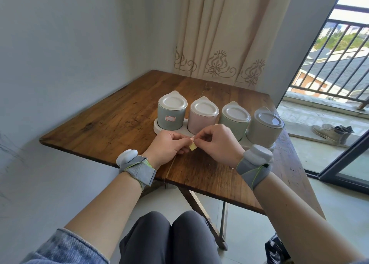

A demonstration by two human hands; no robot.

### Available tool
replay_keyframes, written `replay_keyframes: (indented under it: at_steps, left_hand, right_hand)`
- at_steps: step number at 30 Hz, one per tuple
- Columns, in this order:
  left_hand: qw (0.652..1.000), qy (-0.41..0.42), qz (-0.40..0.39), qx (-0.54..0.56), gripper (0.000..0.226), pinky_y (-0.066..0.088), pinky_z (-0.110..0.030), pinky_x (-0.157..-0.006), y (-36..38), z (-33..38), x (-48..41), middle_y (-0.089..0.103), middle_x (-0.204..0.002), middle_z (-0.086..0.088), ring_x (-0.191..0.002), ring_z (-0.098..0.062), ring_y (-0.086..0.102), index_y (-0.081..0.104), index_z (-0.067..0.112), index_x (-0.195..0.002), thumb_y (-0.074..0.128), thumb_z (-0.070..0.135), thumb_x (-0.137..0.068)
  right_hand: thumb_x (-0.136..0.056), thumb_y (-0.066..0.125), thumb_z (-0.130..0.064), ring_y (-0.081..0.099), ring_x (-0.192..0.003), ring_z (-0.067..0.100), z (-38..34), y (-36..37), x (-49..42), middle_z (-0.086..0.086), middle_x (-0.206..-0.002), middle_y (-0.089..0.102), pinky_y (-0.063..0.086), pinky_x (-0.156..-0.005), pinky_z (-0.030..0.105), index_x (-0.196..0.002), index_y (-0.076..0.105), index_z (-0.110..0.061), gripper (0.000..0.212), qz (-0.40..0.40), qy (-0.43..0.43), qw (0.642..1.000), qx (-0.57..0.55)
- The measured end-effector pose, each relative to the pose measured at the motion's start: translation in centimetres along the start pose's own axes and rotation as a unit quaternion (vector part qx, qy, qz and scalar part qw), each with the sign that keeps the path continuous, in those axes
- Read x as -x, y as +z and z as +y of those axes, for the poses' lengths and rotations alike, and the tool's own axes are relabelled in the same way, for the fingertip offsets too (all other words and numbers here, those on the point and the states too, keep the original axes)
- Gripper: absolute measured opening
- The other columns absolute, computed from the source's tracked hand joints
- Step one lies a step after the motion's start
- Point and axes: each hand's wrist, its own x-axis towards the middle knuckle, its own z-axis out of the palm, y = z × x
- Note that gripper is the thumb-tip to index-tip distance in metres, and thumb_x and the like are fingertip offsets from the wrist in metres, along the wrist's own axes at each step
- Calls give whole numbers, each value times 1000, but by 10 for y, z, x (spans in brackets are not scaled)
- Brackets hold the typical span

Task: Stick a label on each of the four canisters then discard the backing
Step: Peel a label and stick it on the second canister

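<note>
Four lidded canisters stand in a row on a white base [156, 128] on the wooden table [111, 124]. The leftmost grey-green canister [172, 115] carries a white red-edged label [170, 118]. The pink canister [203, 115], the pale green canister [234, 120] and the grey canister [264, 127] show no label. In front of the pink one, my left hand [169, 146] and my right hand [218, 142] meet, both pinching a small sticker with yellow backing [193, 145]. A red-edged label corner shows at my right fingertips.
A cream curtain [219, 34] hangs behind the table. An open sliding door and balcony railing [335, 60] are at right, with shoes [333, 134] on the floor there. A dark bag [276, 247] lies low right by the table leg.
</note>
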Motion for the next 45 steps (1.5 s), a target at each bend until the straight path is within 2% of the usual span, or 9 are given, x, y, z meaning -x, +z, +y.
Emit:
replay_keyframes:
  at_steps: [3, 8, 10, 21, 27, 31, 41, 45]
  left_hand:
    - [1000, 7, -2, -6, 12, 51, -12, -61, 0, 1, 1, 71, -72, -2, -62, -1, 64, 73, 14, -88, 61, 16, -87]
    - [1000, 16, -3, -10, 13, 50, -11, -60, 1, 0, 2, 70, -70, -3, -60, 0, 63, 72, 9, -91, 62, 15, -87]
    - [1000, 19, -6, -9, 12, 50, -11, -59, 1, -1, 2, 69, -69, -3, -59, -1, 63, 72, 8, -91, 62, 14, -86]
    - [999, 26, -17, -25, 10, 50, -15, -64, 0, -3, 2, 70, -70, -2, -62, -2, 62, 73, 15, -85, 63, 17, -86]
    - [999, 29, -18, -32, 10, 51, -18, -67, 0, -4, 3, 71, -72, -2, -65, -5, 63, 73, 18, -85, 63, 19, -86]
    - [999, 35, -18, -31, 10, 50, -12, -62, 0, -3, 3, 71, -70, 0, -61, 0, 62, 73, 18, -84, 63, 18, -86]
    - [999, 39, -16, -27, 10, 50, -10, -61, 0, -6, 2, 70, -69, 1, -61, 0, 62, 73, 19, -83, 64, 18, -85]
    - [999, 38, -15, -28, 9, 51, -16, -65, -1, -7, 1, 71, -70, 1, -65, -5, 63, 74, 20, -83, 64, 19, -85]
  right_hand:
    - [-86, 62, -21, 61, -70, 9, -2, 0, 0, -3, -79, 70, 47, -61, 12, -87, 75, -15, 14, -5, -11, 1000, 26]
    - [-90, 56, -21, 61, -78, 17, -6, 1, 0, 3, -88, 69, 52, -72, 31, -89, 73, -10, 20, -23, -31, 997, 74]
    - [-90, 55, -20, 61, -82, 20, -7, 0, 0, 5, -91, 68, 51, -75, 33, -89, 71, -8, 21, -29, -41, 994, 96]
    - [-91, 51, -19, 59, -84, 23, -11, 0, -1, 7, -90, 66, 49, -78, 37, -89, 69, -7, 22, -47, -54, 987, 144]
    - [-91, 51, -19, 59, -82, 22, -11, 1, -1, 7, -90, 66, 50, -77, 38, -88, 69, -7, 22, -50, -56, 986, 146]
    - [-90, 50, -18, 59, -81, 22, -10, 1, -1, 7, -89, 66, 50, -75, 36, -87, 69, -6, 22, -48, -57, 987, 141]
    - [-89, 50, -15, 59, -79, 23, -6, 4, -1, 9, -86, 67, 49, -74, 37, -82, 68, -5, 22, -36, -52, 991, 119]
    - [-90, 52, -16, 60, -79, 20, -5, 3, -1, 7, -87, 68, 50, -73, 32, -84, 70, -6, 21, -36, -49, 993, 105]
